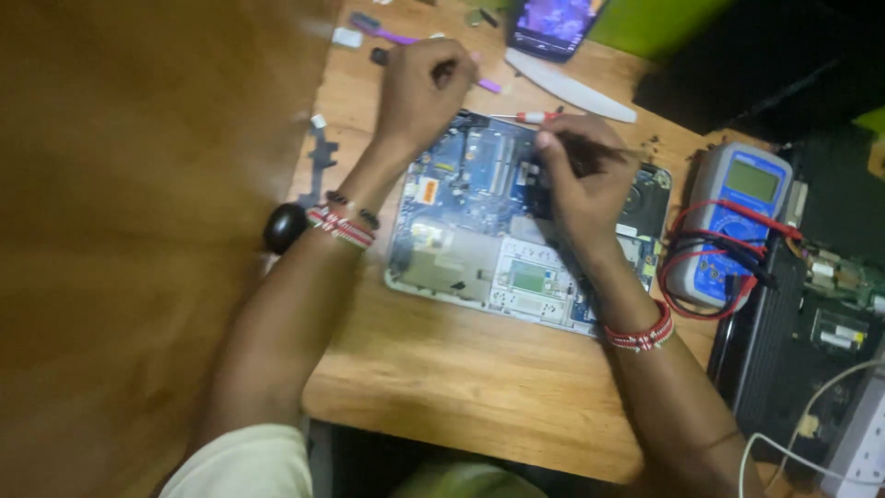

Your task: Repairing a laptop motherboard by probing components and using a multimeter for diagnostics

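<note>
On the wooden bench, the opened laptop base with its blue motherboard lies centre. Your right hand, at 1 o'clock on the board, pinches a thin tool; your left hand, at 11 o'clock, is curled shut, contents hidden. Component work looks underway; the next move needs steady tip placement.

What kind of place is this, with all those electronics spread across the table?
Probably a small electronics repair bench. An opened laptop with its circuit board bare lies on the wooden table, a multimeter with red and black leads sits beside it, and a small screwdriver lies near the person's hands.
</note>
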